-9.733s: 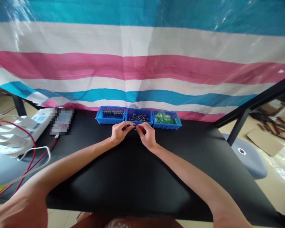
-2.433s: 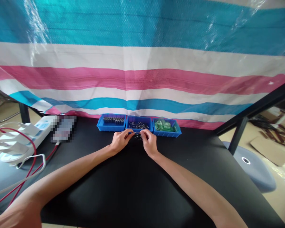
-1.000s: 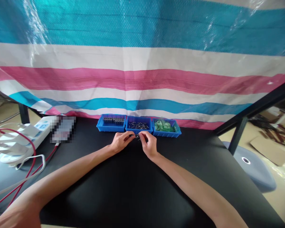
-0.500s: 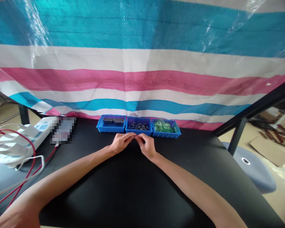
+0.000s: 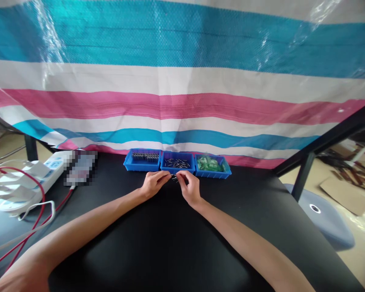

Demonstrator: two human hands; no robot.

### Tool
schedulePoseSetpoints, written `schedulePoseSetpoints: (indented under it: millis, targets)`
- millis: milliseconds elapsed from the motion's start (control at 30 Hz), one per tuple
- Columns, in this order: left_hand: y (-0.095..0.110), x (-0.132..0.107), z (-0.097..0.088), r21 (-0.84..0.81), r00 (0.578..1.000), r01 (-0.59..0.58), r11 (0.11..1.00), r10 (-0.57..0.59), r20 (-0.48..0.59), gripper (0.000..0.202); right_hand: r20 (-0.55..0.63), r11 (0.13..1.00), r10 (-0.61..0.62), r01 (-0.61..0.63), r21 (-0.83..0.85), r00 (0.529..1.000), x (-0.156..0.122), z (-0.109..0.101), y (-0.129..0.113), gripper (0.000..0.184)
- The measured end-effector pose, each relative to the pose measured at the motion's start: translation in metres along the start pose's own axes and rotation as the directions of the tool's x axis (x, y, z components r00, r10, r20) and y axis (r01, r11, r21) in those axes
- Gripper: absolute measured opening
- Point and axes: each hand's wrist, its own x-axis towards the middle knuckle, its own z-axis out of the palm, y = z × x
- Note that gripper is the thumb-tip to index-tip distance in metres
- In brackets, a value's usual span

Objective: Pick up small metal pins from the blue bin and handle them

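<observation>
My left hand and my right hand meet fingertip to fingertip just in front of the middle blue bin. Both are closed in a pinch. Small dark and shiny metal pieces show between the fingertips, too small to tell their exact kind. Thin metal pins or screws lie loose in the middle bin. In the left blue bin, short metal cylinders stand in rows. Green plastic packets fill much of the right blue bin.
A white power strip with chargers, a red cable and a blurred-out device occupy the black table's left side. Behind the bins hangs a striped plastic sheet. A grey stool stands beyond the right edge.
The fingertips have drawn slightly apart, the right hand shifting a little to the right. More of the small metal pieces shows between them. The bins stay in place.
</observation>
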Motion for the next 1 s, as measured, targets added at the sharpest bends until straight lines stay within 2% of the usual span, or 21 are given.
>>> schedulePoseSetpoints:
  millis: [333,567,700,1000]
  targets:
    - [0.0056,0.003,-0.0008,0.003,0.997,-0.042,0.999,0.042,-0.067,0.01,0.007,1.0,0.028,-0.028,0.005,1.0,0.0013,0.0004,-0.0015,0.014]
    - [0.0033,0.0024,-0.0016,-0.06,0.998,-0.05,0.997,0.047,-0.045,0.014,-0.004,0.998,0.063,-0.063,0.013,0.998,0.0022,0.0,-0.0004,0.017]
    - [0.0026,0.0033,-0.0007,-0.041,0.993,-0.087,0.995,0.084,-0.077,0.019,-0.038,0.996,0.082,-0.081,0.045,0.996,0.0017,0.001,0.002,0.016]
    - [-0.0002,0.0018,0.0016,-0.018,0.995,-0.085,0.996,0.084,-0.059,0.019,-0.067,0.996,0.067,-0.063,0.059,0.996,0.0011,0.0009,0.0016,0.012]
